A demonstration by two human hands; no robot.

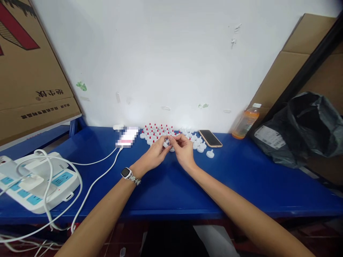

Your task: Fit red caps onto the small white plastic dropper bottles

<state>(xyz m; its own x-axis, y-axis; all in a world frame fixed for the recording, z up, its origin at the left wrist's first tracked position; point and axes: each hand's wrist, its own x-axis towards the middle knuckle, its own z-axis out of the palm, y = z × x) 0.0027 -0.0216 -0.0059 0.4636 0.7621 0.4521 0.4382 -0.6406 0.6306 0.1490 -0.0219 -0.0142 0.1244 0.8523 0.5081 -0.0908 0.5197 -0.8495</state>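
My left hand (153,155), with a watch on its wrist, is closed around a white nozzle cap (165,144) above the blue table. The fingertips of my right hand (184,151) are pinched together at the tip of that same cap. Whatever they grip there is hidden by the fingers. Just beyond my hands stand several white nozzle caps with red tips (151,132), packed close together. To the right of them lie plain white nozzle caps (200,147) without red tips, and one such cap (210,154) sits apart, nearest the right side.
A phone (210,138) lies right of the caps, and a lit phone screen (128,136) on the left. A power strip (40,182) with looping white cables fills the table's left end. An orange drink bottle (245,121) and dark plastic bag (294,132) stand at right. Cardboard (34,71) flanks the wall.
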